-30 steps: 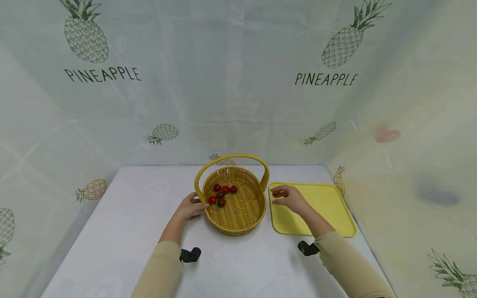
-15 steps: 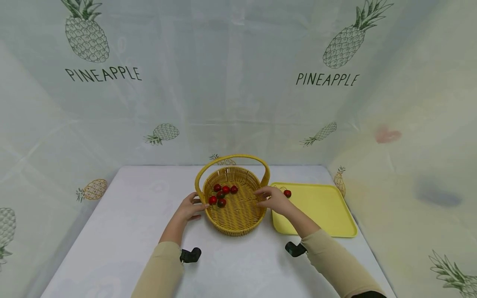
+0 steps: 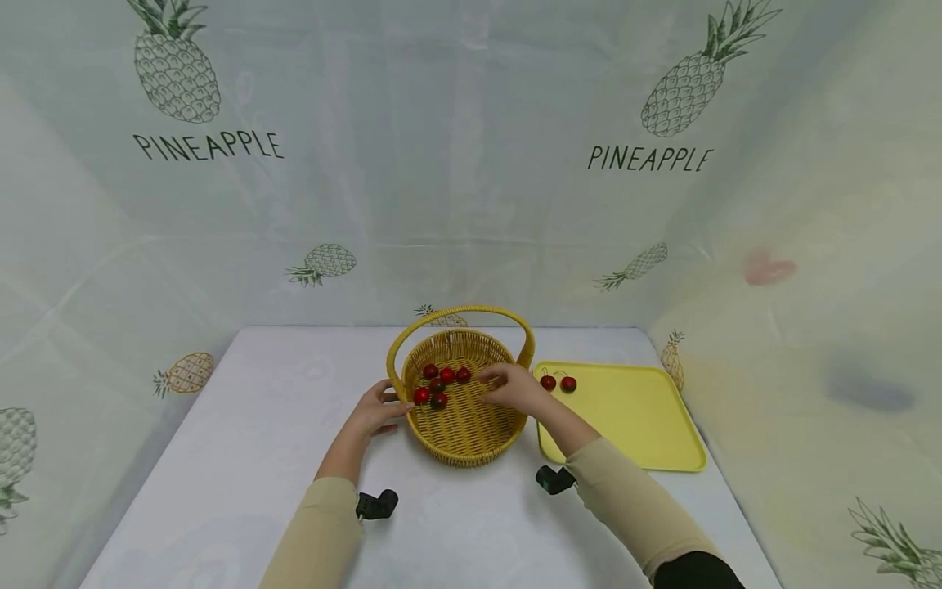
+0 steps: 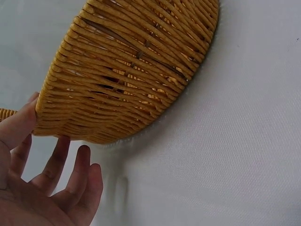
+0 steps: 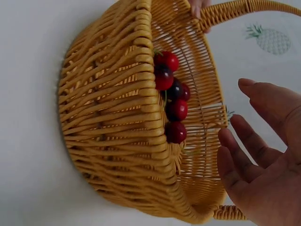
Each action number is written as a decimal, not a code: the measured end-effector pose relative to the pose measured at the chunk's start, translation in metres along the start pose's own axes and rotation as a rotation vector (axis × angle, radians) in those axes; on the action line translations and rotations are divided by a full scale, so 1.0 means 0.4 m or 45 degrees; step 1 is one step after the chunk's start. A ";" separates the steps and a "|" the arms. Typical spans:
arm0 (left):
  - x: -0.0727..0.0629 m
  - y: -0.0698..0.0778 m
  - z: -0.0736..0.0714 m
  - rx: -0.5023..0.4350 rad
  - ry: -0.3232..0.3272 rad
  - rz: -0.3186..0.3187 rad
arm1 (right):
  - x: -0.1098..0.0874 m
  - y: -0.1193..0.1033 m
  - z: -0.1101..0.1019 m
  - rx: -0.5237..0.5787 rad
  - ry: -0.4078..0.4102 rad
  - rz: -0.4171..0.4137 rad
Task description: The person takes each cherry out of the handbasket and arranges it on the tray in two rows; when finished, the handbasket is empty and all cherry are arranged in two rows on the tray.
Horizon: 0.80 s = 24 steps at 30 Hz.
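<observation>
A round, yellow-brown wicker basket (image 3: 459, 454) with an arched handle stands mid-table, and several dark red cherries (image 3: 438, 401) lie in its left half. My left hand (image 3: 377, 411) holds the basket's left side, thumb at the rim near the handle's foot and fingers against the outer wall. My right hand (image 3: 511, 388) is over the right part of the basket, fingers spread toward the cherries. In the right wrist view that hand (image 5: 263, 155) shows a bare palm with thumb and fingers apart. Two more cherries (image 3: 568, 384) with stems rest on the yellow tray (image 3: 633, 425).
The yellow tray lies flat at the right, close beside the basket. A white cloth covers the table (image 3: 456, 532), and a pineapple-print curtain (image 3: 471, 204) rises behind its back edge and along the sides. The basket handle (image 3: 471, 308) arches over the basket's far part.
My right hand has moved left from a cherry on the tray, across the basket's rim, to over its inside. Two tray cherries now show uncovered. The left hand has stayed put.
</observation>
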State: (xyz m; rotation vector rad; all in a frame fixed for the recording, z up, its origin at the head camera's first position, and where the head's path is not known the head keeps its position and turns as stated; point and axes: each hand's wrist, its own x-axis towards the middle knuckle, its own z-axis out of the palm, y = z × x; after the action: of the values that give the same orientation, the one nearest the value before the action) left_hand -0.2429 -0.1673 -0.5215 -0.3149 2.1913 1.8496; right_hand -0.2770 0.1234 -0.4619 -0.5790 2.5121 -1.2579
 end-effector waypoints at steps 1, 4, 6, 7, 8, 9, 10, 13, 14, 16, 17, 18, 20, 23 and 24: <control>-0.001 0.001 -0.001 0.001 -0.003 0.000 | 0.007 -0.002 0.002 -0.005 -0.007 0.005; -0.002 0.002 -0.001 -0.003 0.002 -0.004 | 0.028 -0.009 0.007 0.000 -0.028 0.024; -0.002 0.003 -0.001 0.000 0.001 -0.002 | 0.042 -0.013 0.009 0.008 -0.044 0.034; -0.002 0.003 0.000 0.004 0.002 0.000 | 0.049 -0.015 0.011 0.013 -0.050 0.040; -0.002 0.003 0.001 0.005 0.007 0.000 | 0.055 -0.017 0.012 0.010 -0.056 0.047; -0.002 0.003 0.001 0.011 0.006 0.003 | 0.062 -0.018 0.013 0.004 -0.063 0.053; -0.003 0.003 0.001 0.013 0.007 0.003 | 0.068 -0.019 0.015 -0.003 -0.069 0.061; -0.004 0.003 0.002 0.017 0.010 0.009 | 0.087 -0.018 0.018 -0.031 -0.077 0.084; -0.005 0.004 0.002 0.014 0.011 0.009 | 0.093 -0.017 0.019 -0.047 -0.076 0.091; -0.006 0.005 0.001 0.007 0.006 0.012 | 0.104 -0.013 0.022 -0.058 -0.071 0.102; -0.006 0.006 0.001 0.008 0.002 0.016 | 0.109 -0.010 0.024 -0.059 -0.066 0.105; -0.006 0.007 0.001 0.003 0.004 0.013 | 0.112 -0.008 0.025 -0.052 -0.062 0.111; -0.006 0.007 0.001 0.004 0.002 0.014 | 0.121 -0.001 0.028 -0.026 -0.057 0.131; -0.005 0.006 0.001 0.005 0.007 0.013 | 0.131 0.008 0.034 0.016 -0.049 0.152; -0.005 0.005 0.001 0.002 0.009 0.011 | 0.134 0.011 0.036 0.027 -0.047 0.159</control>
State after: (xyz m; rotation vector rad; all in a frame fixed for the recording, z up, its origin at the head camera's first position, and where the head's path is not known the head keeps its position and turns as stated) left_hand -0.2418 -0.1666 -0.5189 -0.3121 2.2024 1.8538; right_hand -0.3195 0.0906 -0.4772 -0.4295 2.4596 -1.2159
